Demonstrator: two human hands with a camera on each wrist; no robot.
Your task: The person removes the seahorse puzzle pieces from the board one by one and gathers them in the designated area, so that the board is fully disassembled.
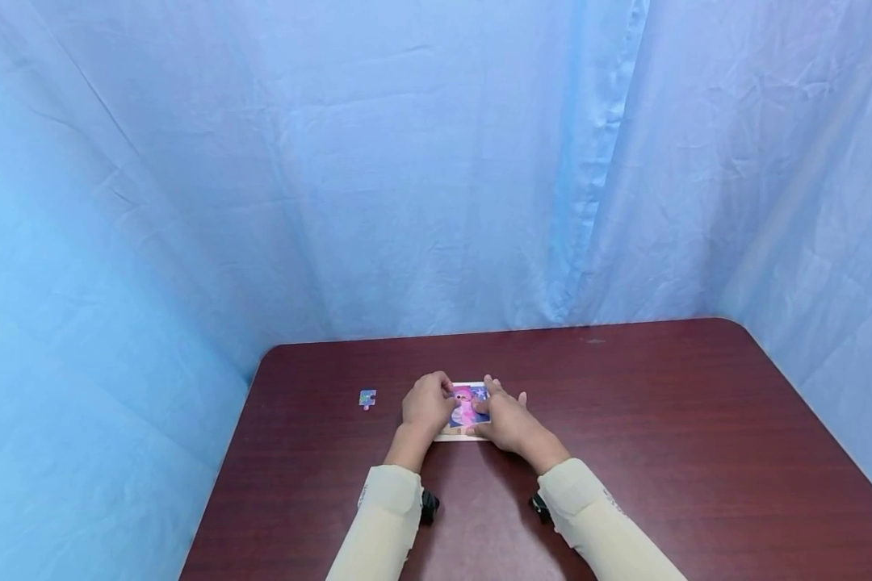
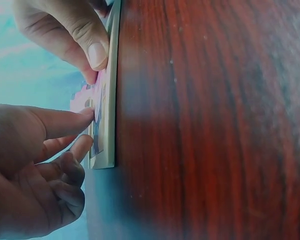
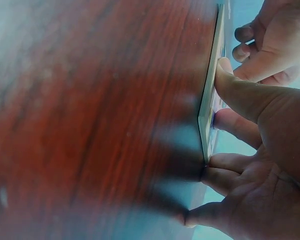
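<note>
A small jigsaw puzzle (image 1: 465,410), showing a pink figure on blue, lies in a pale frame (image 2: 110,100) on the table. At its left side is my left hand (image 1: 427,405). In the left wrist view, this hand's thumb (image 2: 65,123) reaches the puzzle's surface while the other fingers bend; whether a piece sits between them cannot be made out. My right hand (image 1: 512,421) touches the puzzle from the right. Its thumb (image 3: 230,90) presses on the frame's near edge, with the other fingers spread along the right side. Both hands cover parts of the picture.
A loose jigsaw piece (image 1: 366,398) lies left of the frame on the dark red-brown table (image 1: 661,420). Light blue curtains (image 1: 421,177) hang behind the table and at both sides. Black straps (image 1: 429,507) show beneath the cream sleeves (image 1: 381,516).
</note>
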